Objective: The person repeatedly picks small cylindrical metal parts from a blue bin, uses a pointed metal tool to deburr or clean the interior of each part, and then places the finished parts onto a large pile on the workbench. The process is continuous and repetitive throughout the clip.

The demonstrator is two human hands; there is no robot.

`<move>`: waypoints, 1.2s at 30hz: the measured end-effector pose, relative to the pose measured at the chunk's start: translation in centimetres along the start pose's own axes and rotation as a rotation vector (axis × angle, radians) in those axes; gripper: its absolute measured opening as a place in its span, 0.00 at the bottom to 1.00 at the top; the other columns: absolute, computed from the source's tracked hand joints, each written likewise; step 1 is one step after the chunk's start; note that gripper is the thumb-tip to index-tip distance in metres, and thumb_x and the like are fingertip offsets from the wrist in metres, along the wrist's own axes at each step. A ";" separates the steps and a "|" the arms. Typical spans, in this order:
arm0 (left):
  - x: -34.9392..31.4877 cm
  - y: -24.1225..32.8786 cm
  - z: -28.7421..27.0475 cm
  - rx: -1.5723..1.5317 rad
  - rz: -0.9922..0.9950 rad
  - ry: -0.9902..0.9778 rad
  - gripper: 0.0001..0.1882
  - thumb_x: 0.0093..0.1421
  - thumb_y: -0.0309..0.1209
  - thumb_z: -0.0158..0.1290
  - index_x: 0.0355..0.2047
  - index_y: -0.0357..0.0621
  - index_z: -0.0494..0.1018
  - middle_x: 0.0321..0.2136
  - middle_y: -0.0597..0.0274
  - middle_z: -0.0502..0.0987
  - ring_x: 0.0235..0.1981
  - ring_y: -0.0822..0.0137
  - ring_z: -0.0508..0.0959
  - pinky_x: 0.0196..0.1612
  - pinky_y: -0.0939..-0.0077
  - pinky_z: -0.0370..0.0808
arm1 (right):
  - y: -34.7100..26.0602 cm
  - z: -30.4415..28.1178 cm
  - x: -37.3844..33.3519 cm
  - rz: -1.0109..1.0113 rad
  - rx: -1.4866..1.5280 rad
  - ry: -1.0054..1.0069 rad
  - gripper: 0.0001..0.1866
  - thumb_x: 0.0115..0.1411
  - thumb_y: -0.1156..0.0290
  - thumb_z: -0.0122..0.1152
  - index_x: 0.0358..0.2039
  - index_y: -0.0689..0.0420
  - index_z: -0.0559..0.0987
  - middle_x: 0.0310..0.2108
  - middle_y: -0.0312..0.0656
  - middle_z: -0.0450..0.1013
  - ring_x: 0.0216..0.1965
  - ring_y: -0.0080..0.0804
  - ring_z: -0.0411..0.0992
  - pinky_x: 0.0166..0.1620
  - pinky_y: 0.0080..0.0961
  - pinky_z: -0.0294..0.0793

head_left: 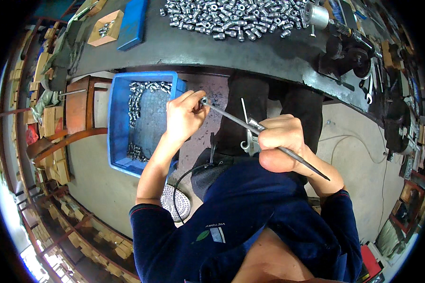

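My left hand (184, 115) pinches a small shiny metal fitting (204, 101), its round open end facing right. A long thin grey rod (231, 117), much like a round file, reaches from the fitting to my right hand (282, 141). My right fingers are wrapped round the rod, and its tapered end sticks out past the palm toward my right forearm. A shiny metal piece (255, 124) shows at my right fingertips; whether it sits on the rod or is held, I cannot tell. Behind that hand, over my lap, is a wrench-like metal tool (245, 145), partly hidden.
Left of my hands stands a blue crate (112, 122) with several metal fittings (136, 101) inside. The dark workbench (141, 54) bears a big fitting pile (231, 19), a blue lid-like slab (133, 23), a small wooden box (105, 29) and a clamping machine (347, 52). A wooden chair (78, 106) stands left.
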State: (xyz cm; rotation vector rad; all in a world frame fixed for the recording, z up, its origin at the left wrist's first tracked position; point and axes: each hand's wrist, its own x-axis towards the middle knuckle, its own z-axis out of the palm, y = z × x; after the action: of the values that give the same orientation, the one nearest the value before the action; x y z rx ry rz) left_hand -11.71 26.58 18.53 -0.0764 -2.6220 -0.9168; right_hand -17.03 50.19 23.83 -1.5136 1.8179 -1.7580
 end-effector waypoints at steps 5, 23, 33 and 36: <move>-0.1 0.2 -0.1 0.060 0.041 -0.028 0.16 0.35 0.21 0.60 0.29 0.40 0.74 0.16 0.60 0.68 0.15 0.63 0.72 0.20 0.72 0.68 | 0.2 0.6 0.5 0.034 -0.012 -0.011 0.27 0.55 0.52 0.51 0.11 0.56 0.56 0.11 0.41 0.51 0.12 0.39 0.56 0.17 0.31 0.51; 0.2 -1.0 0.5 0.026 -0.067 0.093 0.09 0.39 0.20 0.58 0.24 0.38 0.75 0.13 0.60 0.68 0.13 0.67 0.70 0.18 0.76 0.66 | 0.5 -0.1 0.9 0.069 -0.019 0.010 0.31 0.56 0.46 0.49 0.11 0.58 0.55 0.11 0.42 0.51 0.12 0.40 0.55 0.18 0.32 0.51; 0.9 0.3 0.5 0.008 0.008 0.072 0.13 0.36 0.20 0.60 0.27 0.38 0.74 0.14 0.62 0.68 0.13 0.68 0.69 0.17 0.76 0.66 | 0.5 0.8 1.3 0.001 -0.010 0.046 0.23 0.50 0.59 0.55 0.09 0.56 0.58 0.10 0.39 0.52 0.11 0.34 0.55 0.16 0.30 0.49; 0.8 1.2 0.7 0.011 0.094 0.044 0.14 0.36 0.22 0.61 0.27 0.39 0.74 0.14 0.62 0.68 0.13 0.65 0.70 0.17 0.73 0.67 | 0.6 0.4 1.4 0.056 -0.033 -0.028 0.21 0.48 0.60 0.58 0.13 0.59 0.59 0.12 0.44 0.53 0.14 0.43 0.59 0.18 0.33 0.55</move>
State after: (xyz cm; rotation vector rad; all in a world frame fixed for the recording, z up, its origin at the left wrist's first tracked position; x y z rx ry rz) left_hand -12.52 27.86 19.03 -0.1727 -2.5592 -0.8619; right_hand -17.66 48.70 23.94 -1.4776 1.8659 -1.6811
